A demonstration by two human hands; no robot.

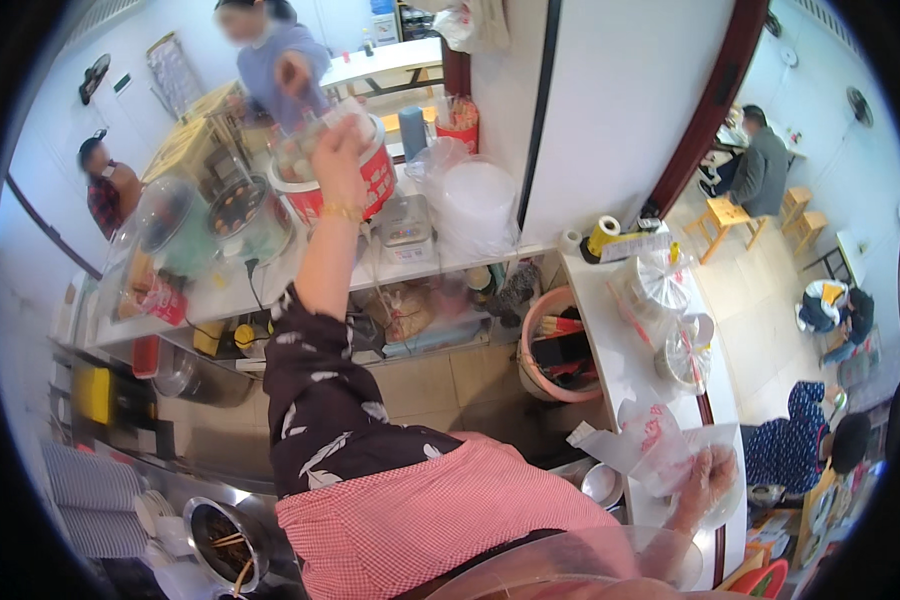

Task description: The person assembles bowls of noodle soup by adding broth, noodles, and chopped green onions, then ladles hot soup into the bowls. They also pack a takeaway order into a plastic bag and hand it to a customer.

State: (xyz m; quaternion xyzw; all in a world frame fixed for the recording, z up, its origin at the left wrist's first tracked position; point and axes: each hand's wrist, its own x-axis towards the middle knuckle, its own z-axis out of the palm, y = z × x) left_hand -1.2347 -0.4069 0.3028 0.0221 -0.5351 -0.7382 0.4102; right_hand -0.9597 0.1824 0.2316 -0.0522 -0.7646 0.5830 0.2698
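Note:
My left hand (339,161) reaches far out over the counter, its fingers closed on a small white packet or wad (351,120), too blurred to name surely. A red and white tub (379,176) stands just below that hand. Across the counter a person in a blue top (270,64) stretches a hand toward it. At the lower right, my right hand (709,476) is at a translucent plastic bag with red print (649,439), over the narrow side counter. A clear round container seems to lie under this hand; the fingers partly hide the contact.
Sealed containers in plastic (686,360) stand on the side counter (600,330). A pink bucket (529,367) is on the floor between counters. Stacked lids or bowls (480,199) and a pot of eggs (247,214) stand ahead. A steel pot (199,525) and stacked plates (94,480) are lower left.

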